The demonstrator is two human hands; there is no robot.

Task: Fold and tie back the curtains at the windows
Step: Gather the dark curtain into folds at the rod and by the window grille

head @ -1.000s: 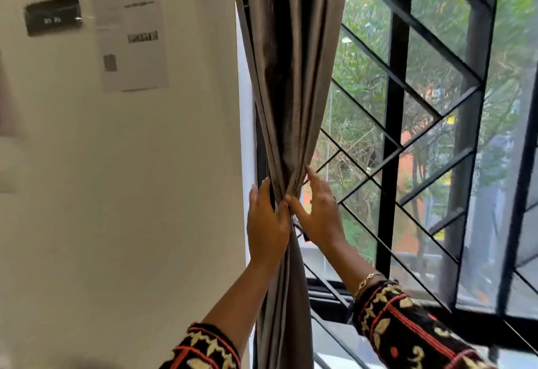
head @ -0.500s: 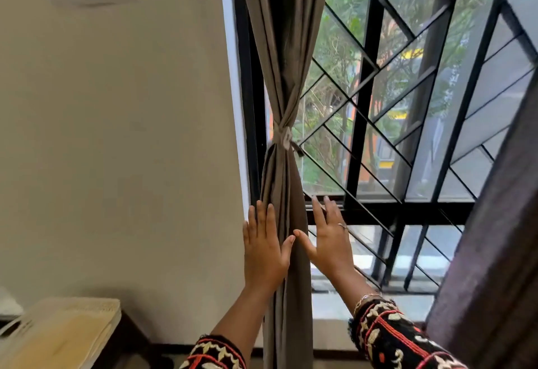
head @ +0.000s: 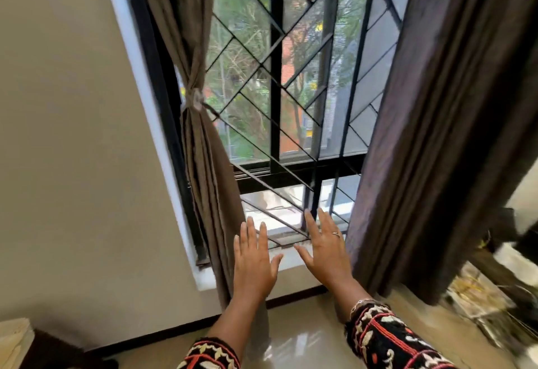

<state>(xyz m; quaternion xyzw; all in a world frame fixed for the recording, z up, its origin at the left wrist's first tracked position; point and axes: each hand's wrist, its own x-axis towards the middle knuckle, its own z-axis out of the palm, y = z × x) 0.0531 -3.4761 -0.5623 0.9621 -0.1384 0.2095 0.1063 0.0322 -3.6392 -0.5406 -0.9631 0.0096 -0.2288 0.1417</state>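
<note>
A brown curtain (head: 201, 164) hangs at the window's left side, gathered into folds and cinched at mid height by a tie-back (head: 195, 97). A darker brown curtain (head: 431, 124) hangs loose on the right. My left hand (head: 253, 261) is held out flat with fingers straight, just right of the tied curtain's lower part and holding nothing. My right hand (head: 326, 249), with a ring on one finger, is spread open in front of the window sill, just left of the loose curtain's edge.
A black window frame with a diagonal metal grille (head: 276, 83) fills the middle. The white sill (head: 288, 261) runs below it, with glossy floor (head: 308, 336) underneath. A cream wall (head: 75, 141) is left; blurred clutter (head: 492, 296) lies at the right and a pale box (head: 14, 342) at bottom left.
Both hands have let go of the tied left curtain, dropped lower and shifted right. The view swung down and right, so the loose right curtain now fills that side.
</note>
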